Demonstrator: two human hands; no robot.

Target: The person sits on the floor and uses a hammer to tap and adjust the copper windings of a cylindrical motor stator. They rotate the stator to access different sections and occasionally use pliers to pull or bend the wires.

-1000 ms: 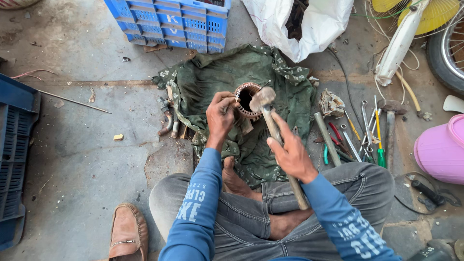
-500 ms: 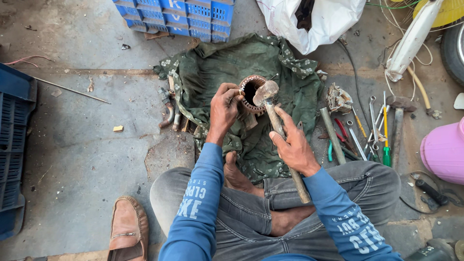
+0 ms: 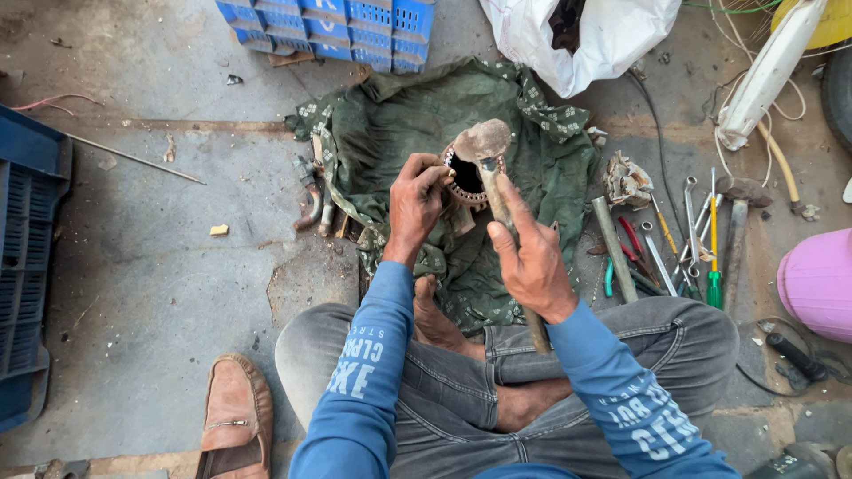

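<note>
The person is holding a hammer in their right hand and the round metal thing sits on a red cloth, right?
Not quite. The cloth is green, not red, as the head view shows. The rest holds: the right hand grips the hammer by its handle, and the round metal thing sits on that cloth, steadied by the left hand.

Rough grey concrete floor (image 3: 160, 293), stained and cracked, in daylight. Blue plastic crates (image 3: 328, 27) along the top edge, a dark blue crate (image 3: 27, 266) at the left, a white sack (image 3: 577, 35) upper right.
</note>
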